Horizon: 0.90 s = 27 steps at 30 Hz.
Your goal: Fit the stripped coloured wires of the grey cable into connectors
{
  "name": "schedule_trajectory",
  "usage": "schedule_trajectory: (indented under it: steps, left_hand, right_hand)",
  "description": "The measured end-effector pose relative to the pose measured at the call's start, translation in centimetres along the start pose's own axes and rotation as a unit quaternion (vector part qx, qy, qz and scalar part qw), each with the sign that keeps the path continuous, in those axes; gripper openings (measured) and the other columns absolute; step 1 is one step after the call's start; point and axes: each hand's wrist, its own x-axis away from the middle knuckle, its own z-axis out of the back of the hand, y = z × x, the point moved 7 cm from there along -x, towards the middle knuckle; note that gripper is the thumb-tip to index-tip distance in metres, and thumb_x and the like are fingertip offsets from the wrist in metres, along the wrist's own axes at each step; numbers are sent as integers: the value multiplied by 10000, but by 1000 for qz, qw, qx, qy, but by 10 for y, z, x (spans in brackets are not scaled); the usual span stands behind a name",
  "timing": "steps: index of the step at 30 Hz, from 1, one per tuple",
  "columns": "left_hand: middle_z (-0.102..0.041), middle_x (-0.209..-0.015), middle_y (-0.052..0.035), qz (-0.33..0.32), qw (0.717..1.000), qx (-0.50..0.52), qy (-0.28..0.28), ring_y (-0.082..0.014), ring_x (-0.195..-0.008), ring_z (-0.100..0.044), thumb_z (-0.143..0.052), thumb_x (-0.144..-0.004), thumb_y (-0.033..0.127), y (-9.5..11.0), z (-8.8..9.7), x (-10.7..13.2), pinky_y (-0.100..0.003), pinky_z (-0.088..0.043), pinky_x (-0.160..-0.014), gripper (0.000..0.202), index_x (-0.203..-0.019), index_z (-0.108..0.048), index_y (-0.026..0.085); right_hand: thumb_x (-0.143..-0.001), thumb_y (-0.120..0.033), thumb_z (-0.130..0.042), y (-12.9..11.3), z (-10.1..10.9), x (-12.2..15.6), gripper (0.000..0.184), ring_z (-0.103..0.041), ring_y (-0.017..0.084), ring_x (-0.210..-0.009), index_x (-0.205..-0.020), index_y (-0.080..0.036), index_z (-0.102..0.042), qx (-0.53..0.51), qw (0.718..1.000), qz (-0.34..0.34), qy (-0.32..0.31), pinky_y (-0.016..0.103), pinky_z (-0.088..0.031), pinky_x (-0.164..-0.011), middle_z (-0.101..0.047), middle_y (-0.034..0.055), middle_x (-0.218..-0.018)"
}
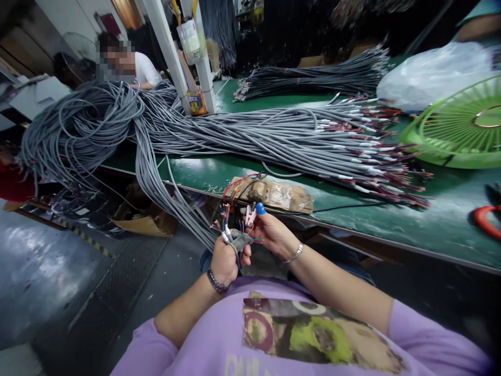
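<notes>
My left hand (226,257) is closed around the ends of a few grey cables (188,216), their stripped coloured wires (222,218) fanning out above my fist. My right hand (270,232), with a blue finger cot on one fingertip, pinches some of those thin wires just right of the fist. The cables run from my hand up to a big bundle of grey cables (242,138) lying across the green table (442,224). A taped brown block (279,194) with red and black leads sits on the table edge right behind my hands.
A green fan grille (457,130) and a white plastic bag (434,70) lie at the right. A second, darker cable bundle (313,75) sits further back. Another person in a white shirt (146,68) sits at the far left. White posts (168,49) stand on the table. A red-handled tool (485,219) rests at the right edge.
</notes>
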Motion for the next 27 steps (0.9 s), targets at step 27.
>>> schedule_trajectory:
  steps: [27]
  left_hand:
    - [-582,-483,24,-68,995,35,57,-71,-325,-472,-725,-681,410,9,0,9,-170,-308,-325,331,-614,-518,161]
  right_hand:
    - [-685,-608,-692,-6,4,8,433,-500,120,-587,-737,-180,-665,85,994,73,14,253,-410,-559,-621,13,-660]
